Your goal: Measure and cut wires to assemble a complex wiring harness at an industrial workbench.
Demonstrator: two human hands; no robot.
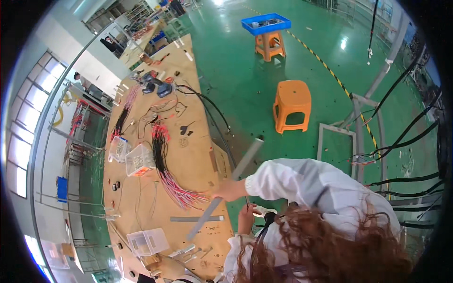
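Observation:
My right hand [230, 189], at the end of a white sleeve, is closed round a long grey tube [250, 154]. The tube slants from over the green floor down across the table's edge. My left hand [245, 220] is lower, beside the table edge, its fingers curled round something thin that I cannot make out. A whitish piece [259, 210] shows by its fingertips. Another grey tube [196, 219] lies flat on the wooden table [188, 155], under the held one. Just beyond it, a bundle of black wires with red and pink ends [163, 158] is spread out.
Clear plastic boxes [140, 160] with small parts, an empty-looking clear container [148, 242] and cordless drills [158, 86] are on the table. An orange stool [293, 106] stands on the floor; a blue tray [265, 23] rests on another. Black cables [415, 184] hang by a metal frame at right.

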